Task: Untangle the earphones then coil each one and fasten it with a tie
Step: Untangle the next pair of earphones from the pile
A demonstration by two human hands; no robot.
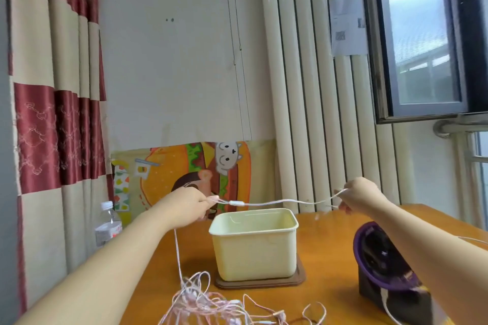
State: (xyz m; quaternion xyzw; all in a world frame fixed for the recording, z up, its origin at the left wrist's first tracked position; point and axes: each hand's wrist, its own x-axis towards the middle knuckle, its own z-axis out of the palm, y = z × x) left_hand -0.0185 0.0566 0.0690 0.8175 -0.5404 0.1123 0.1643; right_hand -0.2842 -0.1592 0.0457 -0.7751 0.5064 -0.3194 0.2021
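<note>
Cream plastic tub (254, 248), open-topped, standing on a brown base (260, 282) near the middle of an orange wooden desk (327, 258). Above the tub's rim: one pale pink earphone cable (280, 202), pulled nearly level between two raised hands, with a small inline piece on the stretch. Left hand (188, 199), up and left of the tub, fingers pinched shut on the cable; from it a strand drops to the desk. Right hand (356, 196), up and right of the tub, fingers closed on the cable's other end. In front of the tub, at the desk's near edge: tangled heap of pink earphones (211, 303), uncoiled. Right of the tub: purple and black holder (383, 269). Left of the tub, past the desk edge: clear water bottle (108, 224). Behind the tub: burger cartoon poster (184, 179) on the wall.
</note>
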